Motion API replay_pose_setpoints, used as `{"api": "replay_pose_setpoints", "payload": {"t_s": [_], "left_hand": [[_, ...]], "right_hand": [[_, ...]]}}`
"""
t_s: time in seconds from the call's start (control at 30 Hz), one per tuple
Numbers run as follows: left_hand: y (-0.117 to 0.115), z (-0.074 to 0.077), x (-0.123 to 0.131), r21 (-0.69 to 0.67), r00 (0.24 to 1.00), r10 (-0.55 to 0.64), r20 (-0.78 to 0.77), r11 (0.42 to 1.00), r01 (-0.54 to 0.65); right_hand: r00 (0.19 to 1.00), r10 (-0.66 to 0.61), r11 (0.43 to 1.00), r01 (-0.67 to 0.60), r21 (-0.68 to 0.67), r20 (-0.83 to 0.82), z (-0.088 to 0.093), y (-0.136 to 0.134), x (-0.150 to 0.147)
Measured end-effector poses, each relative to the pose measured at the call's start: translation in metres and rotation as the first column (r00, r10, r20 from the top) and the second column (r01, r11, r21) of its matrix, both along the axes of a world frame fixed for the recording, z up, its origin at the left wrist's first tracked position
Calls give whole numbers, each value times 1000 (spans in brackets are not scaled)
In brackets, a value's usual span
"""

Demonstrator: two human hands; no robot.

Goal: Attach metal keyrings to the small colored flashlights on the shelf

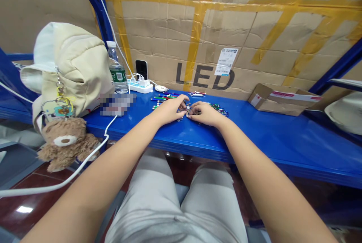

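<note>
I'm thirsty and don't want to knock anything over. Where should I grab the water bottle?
Grip the water bottle around its body at the green label, coming from the front right. It stands upright and its body is narrow enough to wrap a hand around. The bag crowds its left side, and the power strip sits low to its right, so reach above the strip.

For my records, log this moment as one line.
left hand: touching small parts | right hand: same | behind: pens | surface: blue shelf

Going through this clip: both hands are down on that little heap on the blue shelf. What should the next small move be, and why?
Probably the right hand should draw one piece out of the heap of small parts, since it and the left hand crowd that heap on the blue shelf, hiding single pieces. The coloured pens lie behind it, so they can likely wait.
</note>
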State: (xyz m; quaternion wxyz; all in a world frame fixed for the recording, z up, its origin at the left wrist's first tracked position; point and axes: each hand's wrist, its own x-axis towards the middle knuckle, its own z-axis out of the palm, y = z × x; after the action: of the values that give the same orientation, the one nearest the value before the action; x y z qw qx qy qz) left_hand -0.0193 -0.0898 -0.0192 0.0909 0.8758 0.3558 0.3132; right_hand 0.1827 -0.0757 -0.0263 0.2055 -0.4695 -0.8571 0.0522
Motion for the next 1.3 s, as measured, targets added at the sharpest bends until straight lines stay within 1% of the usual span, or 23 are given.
{"api": "replay_pose_setpoints", "payload": {"t_s": [0.23,0.37,0.43,0.53,0.6,0.73,1.03,1.1,1.13,1.2,1.23,1.3], "left_hand": [[0,0,0,9,1000,-7,-10,1000,7],[-1,1,1,3,1000,-11,-2,1000,11],[-1,1,1,-4,1000,-14,5,1000,14],[-1,1,1,-13,1000,-22,11,1000,22],[-2,1,1,-14,1000,-24,17,1000,24],[-1,0,1,-14,999,-22,27,1000,23],[1,-1,0,-19,999,-35,31,999,35],[1,-1,0,-26,999,-34,37,999,35],[1,-1,0,-26,999,-31,38,999,32],[1,-1,1,-23,999,-17,37,1000,18],[1,-1,1,-20,999,-9,35,1000,10],[1,-1,1,-14,1000,0,31,1000,0]], "right_hand": [[999,-10,1000,10,2,30,3,-4,-8],[1000,-8,1000,8,27,9,2,-5,-10],[999,-7,997,11,78,-49,3,-5,-8],[983,-12,980,48,191,-184,5,-7,-5],[967,10,967,55,248,-253,7,-9,-4],[949,87,953,9,302,-304,8,-12,-6],[935,219,938,-123,325,-280,5,-9,-6],[931,231,936,-133,327,-284,6,-8,-5],[928,225,936,-122,330,-296,7,-8,-3],[921,176,939,-51,340,-347,10,-7,3],[918,133,941,1,338,-373,12,-7,7],[923,0,948,123,293,-386,15,-6,16]]}}
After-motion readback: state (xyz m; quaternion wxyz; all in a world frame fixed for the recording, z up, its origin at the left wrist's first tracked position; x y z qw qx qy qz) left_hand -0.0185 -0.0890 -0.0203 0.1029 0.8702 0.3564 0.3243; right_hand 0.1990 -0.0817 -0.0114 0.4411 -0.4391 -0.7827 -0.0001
